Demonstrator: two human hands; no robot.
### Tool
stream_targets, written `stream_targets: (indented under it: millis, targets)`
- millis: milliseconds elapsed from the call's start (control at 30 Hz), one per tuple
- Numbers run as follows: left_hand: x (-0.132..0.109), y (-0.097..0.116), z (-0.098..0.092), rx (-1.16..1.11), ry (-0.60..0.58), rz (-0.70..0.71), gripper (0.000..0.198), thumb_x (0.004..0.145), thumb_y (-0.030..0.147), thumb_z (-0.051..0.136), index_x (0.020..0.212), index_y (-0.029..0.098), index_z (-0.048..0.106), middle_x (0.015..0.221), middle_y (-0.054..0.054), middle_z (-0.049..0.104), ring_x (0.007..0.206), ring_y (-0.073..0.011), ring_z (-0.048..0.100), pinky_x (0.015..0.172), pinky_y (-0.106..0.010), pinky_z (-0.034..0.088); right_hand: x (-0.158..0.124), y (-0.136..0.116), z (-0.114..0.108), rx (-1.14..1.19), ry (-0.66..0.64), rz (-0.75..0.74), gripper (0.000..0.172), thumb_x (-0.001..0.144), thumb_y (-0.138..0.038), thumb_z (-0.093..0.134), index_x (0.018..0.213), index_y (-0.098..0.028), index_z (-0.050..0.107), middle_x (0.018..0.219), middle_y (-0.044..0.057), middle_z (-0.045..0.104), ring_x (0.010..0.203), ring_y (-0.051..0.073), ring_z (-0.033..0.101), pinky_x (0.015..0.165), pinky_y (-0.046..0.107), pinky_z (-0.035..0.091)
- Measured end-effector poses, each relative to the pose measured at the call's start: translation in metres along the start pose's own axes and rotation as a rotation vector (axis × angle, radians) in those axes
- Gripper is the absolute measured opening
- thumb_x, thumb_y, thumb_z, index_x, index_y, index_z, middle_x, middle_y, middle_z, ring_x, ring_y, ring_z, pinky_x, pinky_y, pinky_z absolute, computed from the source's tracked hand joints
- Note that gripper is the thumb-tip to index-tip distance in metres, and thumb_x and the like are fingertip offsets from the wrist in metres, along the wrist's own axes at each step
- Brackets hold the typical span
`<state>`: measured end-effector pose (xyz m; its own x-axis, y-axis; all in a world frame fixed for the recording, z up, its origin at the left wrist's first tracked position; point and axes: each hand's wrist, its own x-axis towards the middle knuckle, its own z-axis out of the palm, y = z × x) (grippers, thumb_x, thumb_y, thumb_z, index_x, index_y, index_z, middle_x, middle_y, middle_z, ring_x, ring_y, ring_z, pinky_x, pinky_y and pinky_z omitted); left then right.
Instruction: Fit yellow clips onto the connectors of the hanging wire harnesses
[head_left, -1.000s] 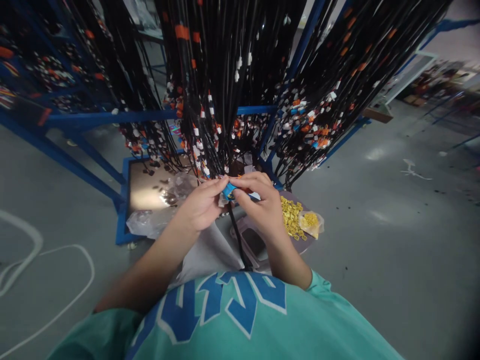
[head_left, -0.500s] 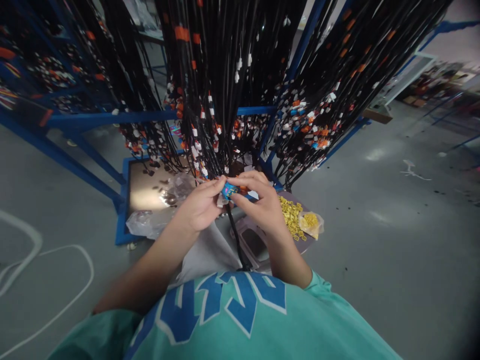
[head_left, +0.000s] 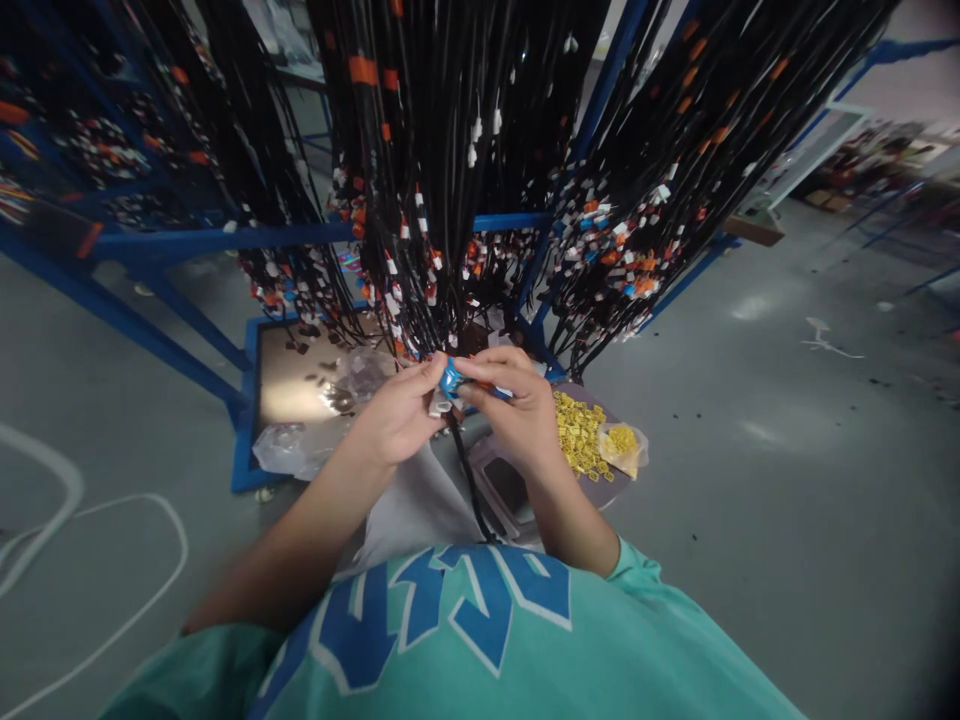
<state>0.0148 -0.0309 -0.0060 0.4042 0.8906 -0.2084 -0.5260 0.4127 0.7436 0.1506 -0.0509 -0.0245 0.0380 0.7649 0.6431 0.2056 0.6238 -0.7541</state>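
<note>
A small blue connector (head_left: 450, 379) sits between my two hands in the middle of the head view. My left hand (head_left: 409, 405) pinches it from the left, thumb on top. From the right, my right hand (head_left: 517, 400) closes thumb and fingers on its other side. White connectors (head_left: 440, 404) hang just below it, beside the left fingertips. A black cable (head_left: 466, 465) runs down from there toward my shirt. Part of the blue connector and whatever lies under my right fingers are hidden.
Black cable bundles (head_left: 450, 150) with white and orange connectors hang from a blue rack (head_left: 247, 236) ahead. Small yellow parts (head_left: 577, 435) and a clear bag (head_left: 628, 462) lie on a surface at right. Plastic bags (head_left: 296, 449) rest on the rack's base.
My hands stay together around the blue connector, which has turned so its coloured face is less visible. My right fingers have shifted slightly left.
</note>
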Motion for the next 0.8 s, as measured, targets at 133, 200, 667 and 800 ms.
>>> stream_targets:
  millis: [133, 200, 667, 800]
  targets:
    - [-0.004, 0.001, -0.003, 0.078, 0.007, 0.046, 0.013, 0.078, 0.022, 0.067, 0.069, 0.012, 0.068, 0.060, -0.001, 0.062, 0.053, -0.0102, 0.054, 0.053, -0.022, 0.044, 0.000, 0.006, -0.005, 0.110, -0.076, 0.055, 0.016, 0.079, -0.024, 0.064, 0.089, -0.033, 0.074, 0.089, -0.001, 0.066, 0.086, 0.014, 0.060, 0.080, 0.033, 0.048]
    - [-0.008, 0.001, -0.003, 0.122, -0.008, 0.077, 0.013, 0.076, 0.023, 0.069, 0.068, 0.013, 0.069, 0.061, -0.002, 0.064, 0.056, -0.0107, 0.056, 0.055, -0.021, 0.045, 0.001, 0.015, -0.007, 0.184, -0.016, 0.109, 0.013, 0.079, -0.028, 0.063, 0.086, -0.030, 0.073, 0.088, 0.000, 0.066, 0.082, 0.013, 0.060, 0.075, 0.031, 0.049]
    - [-0.067, 0.035, -0.047, 0.314, -0.110, 0.108, 0.022, 0.061, 0.033, 0.063, 0.052, 0.014, 0.066, 0.052, -0.008, 0.058, 0.051, -0.0174, 0.051, 0.052, -0.030, 0.042, 0.049, 0.098, 0.049, 0.244, -0.105, 0.435, 0.036, 0.065, -0.043, 0.065, 0.092, -0.019, 0.068, 0.095, 0.004, 0.068, 0.087, 0.016, 0.059, 0.079, 0.029, 0.047]
    - [-0.083, 0.047, -0.061, 0.257, -0.095, 0.130, 0.027, 0.060, 0.040, 0.063, 0.047, 0.016, 0.063, 0.047, -0.009, 0.055, 0.048, -0.0186, 0.051, 0.049, -0.031, 0.040, 0.065, 0.107, 0.085, 0.275, -0.188, 0.446, 0.038, 0.069, -0.046, 0.064, 0.095, -0.018, 0.066, 0.106, 0.007, 0.066, 0.101, 0.019, 0.058, 0.088, 0.032, 0.045]
